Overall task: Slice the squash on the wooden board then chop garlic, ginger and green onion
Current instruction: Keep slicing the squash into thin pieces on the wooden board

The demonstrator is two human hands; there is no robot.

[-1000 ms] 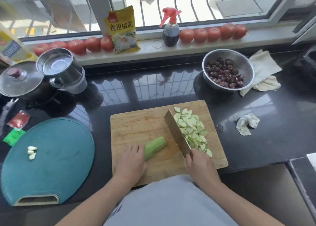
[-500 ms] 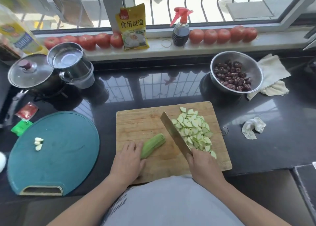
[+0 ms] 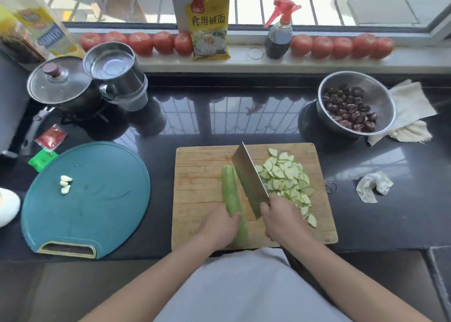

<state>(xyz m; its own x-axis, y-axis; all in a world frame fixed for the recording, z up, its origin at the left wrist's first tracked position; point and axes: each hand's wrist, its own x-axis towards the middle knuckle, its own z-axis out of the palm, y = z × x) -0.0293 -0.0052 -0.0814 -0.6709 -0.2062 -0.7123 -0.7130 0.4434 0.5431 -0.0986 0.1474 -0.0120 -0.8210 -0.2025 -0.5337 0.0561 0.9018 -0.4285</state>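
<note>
A long pale green piece of squash [image 3: 230, 191] lies lengthwise on the wooden board [image 3: 197, 175], pointing away from me. My left hand [image 3: 219, 226] holds its near end, thumb on top. My right hand [image 3: 280, 218] grips the handle of a cleaver [image 3: 249, 177], whose blade stands beside the squash on its right. A heap of thin squash slices [image 3: 286, 177] covers the right part of the board. Peeled garlic cloves [image 3: 65, 184] lie on a round teal board [image 3: 97, 199] to the left.
A steel bowl of red dates [image 3: 351, 109] on a cloth stands back right. A crumpled rag [image 3: 373, 185] lies right of the wooden board. A lidded pot [image 3: 58, 82] and steel cup [image 3: 114, 73] stand back left. Tomatoes, a packet and a spray bottle line the sill.
My left hand has turned the squash piece from slanting to lengthwise on the board. The cleaver stayed in my right hand, beside the slices.
</note>
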